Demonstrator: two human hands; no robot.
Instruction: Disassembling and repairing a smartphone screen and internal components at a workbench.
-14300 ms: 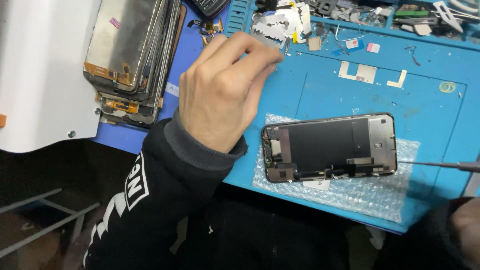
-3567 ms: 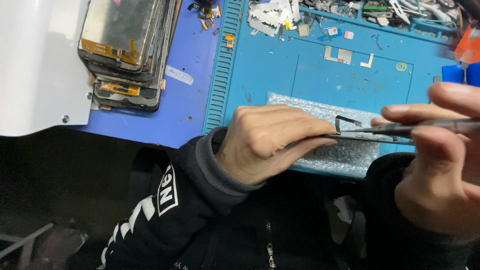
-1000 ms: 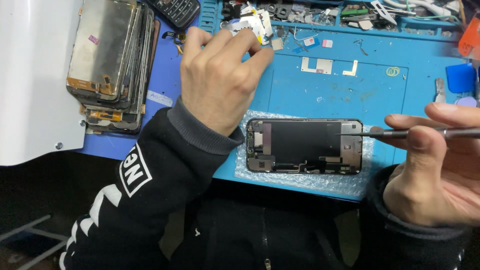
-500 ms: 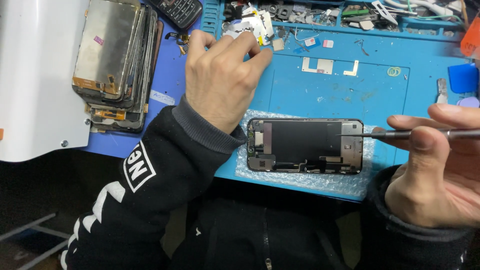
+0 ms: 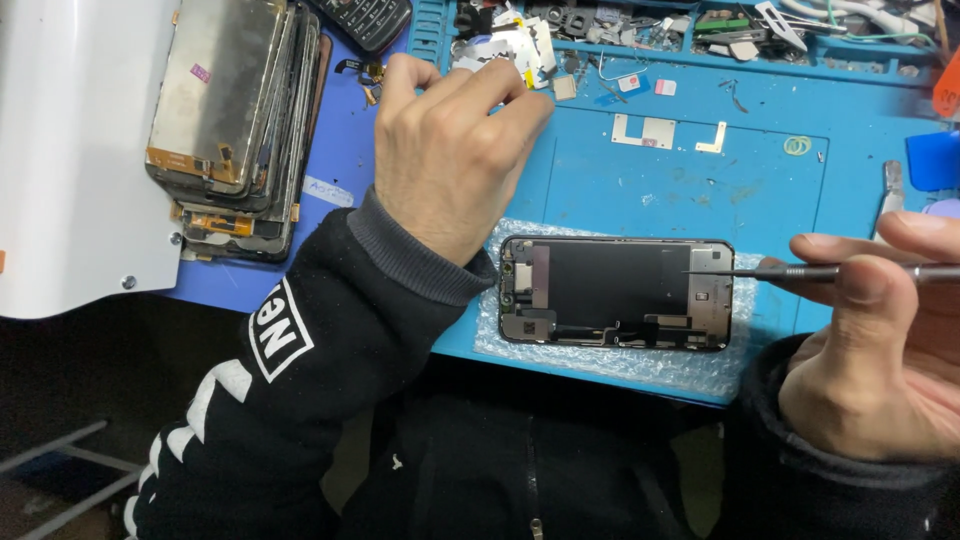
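An opened phone body point(image 5: 615, 293) lies face up on a sheet of bubble wrap point(image 5: 640, 362) on the blue repair mat point(image 5: 700, 185). My right hand point(image 5: 880, 340) grips a thin metal screwdriver point(image 5: 800, 271) whose tip reaches over the phone's right end. My left hand point(image 5: 450, 150) stretches to the mat's back rim, its fingertips pinched among small white and metal parts point(image 5: 515, 45); what they hold, if anything, is hidden.
A stack of old phone screens point(image 5: 235, 120) leans at the left beside a white panel point(image 5: 70, 150). A dark keypad phone point(image 5: 365, 18) lies at the back. Trays of loose parts point(image 5: 720, 25) line the mat's far edge. Metal plates point(image 5: 645, 130) lie on the mat.
Over the last second my left hand has stayed at the parts tray and my right hand has kept the screwdriver by the phone. Earlier, my left hand covered the phone.
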